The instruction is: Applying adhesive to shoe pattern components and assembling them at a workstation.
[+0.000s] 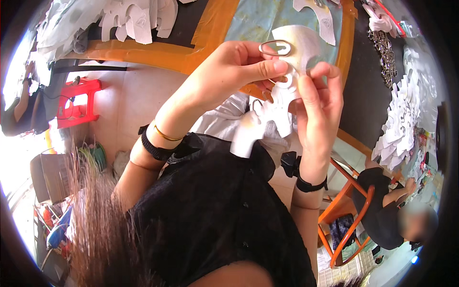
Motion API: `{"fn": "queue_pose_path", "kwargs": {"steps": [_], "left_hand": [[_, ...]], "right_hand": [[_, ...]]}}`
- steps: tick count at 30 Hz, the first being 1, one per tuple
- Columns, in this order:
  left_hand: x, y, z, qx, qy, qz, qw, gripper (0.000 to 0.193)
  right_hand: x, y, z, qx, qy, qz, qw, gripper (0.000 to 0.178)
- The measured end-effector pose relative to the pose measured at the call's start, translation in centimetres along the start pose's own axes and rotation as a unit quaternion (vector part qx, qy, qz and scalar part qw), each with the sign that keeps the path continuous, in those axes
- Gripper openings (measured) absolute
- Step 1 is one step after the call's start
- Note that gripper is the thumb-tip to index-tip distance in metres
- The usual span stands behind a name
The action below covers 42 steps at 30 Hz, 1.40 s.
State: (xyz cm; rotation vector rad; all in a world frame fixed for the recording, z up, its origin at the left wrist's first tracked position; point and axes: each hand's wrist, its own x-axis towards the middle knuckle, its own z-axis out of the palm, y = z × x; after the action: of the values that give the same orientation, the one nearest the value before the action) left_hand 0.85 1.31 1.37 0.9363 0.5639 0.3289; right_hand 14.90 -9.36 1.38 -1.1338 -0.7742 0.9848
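Observation:
In front of my chest I hold up a white cut piece (300,42) with curved edges and holes, like a shoe-upper part. My left hand (236,67) is closed in a pinch on its narrow middle, thumb on top. An oval metal ring (276,54) sits around a white tab beside these fingers. My right hand (319,98) pinches the same piece from the other side, thumb and fingers closed. Below them hangs more white curved material (248,131) with another metal ring partly seen; whether it joins the held piece I cannot tell.
A tape-edged table (167,56) bears white cut pieces (136,19) at far left and another (319,19) at far right. Metal rings (382,55) lie heaped beside stacked white pieces (400,117). A red stool (79,101) stands left; a person (380,205) sits right by an orange-framed chair (351,220).

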Motion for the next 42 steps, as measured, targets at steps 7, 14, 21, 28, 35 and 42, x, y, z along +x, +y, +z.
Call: {"fn": "queue_pose_path", "kwargs": {"steps": [7, 14, 21, 28, 35, 42], "left_hand": [[-0.6, 0.9, -0.1, 0.14, 0.034, 0.039, 0.989, 0.02], [-1.0, 0.8, 0.0, 0.308, 0.074, 0.09, 0.944, 0.017], [-0.9, 0.3, -0.3, 0.358, 0.083, 0.105, 0.924, 0.013], [-1.1, 1.1, -0.6, 0.433, 0.041, 0.235, 0.869, 0.015], [1.4, -0.3, -2.0, -0.013, -0.164, 0.063, 0.984, 0.017], [-1.8, 0.4, 1.9, 0.563, 0.167, 0.249, 0.77, 0.018]], "right_hand": [[0.0, -0.5, -0.4, 0.01, 0.01, 0.149, 0.989, 0.032], [0.4, 0.0, 0.6, -0.251, -0.008, -0.059, 0.966, 0.012], [1.0, 0.4, 0.3, -0.386, -0.019, -0.273, 0.881, 0.012], [0.9, 0.1, 0.0, -0.347, -0.037, -0.164, 0.923, 0.017], [0.1, 1.1, 1.3, 0.207, -0.034, 0.114, 0.971, 0.019], [0.8, 1.8, 0.3, -0.351, 0.005, -0.149, 0.924, 0.01]]}}
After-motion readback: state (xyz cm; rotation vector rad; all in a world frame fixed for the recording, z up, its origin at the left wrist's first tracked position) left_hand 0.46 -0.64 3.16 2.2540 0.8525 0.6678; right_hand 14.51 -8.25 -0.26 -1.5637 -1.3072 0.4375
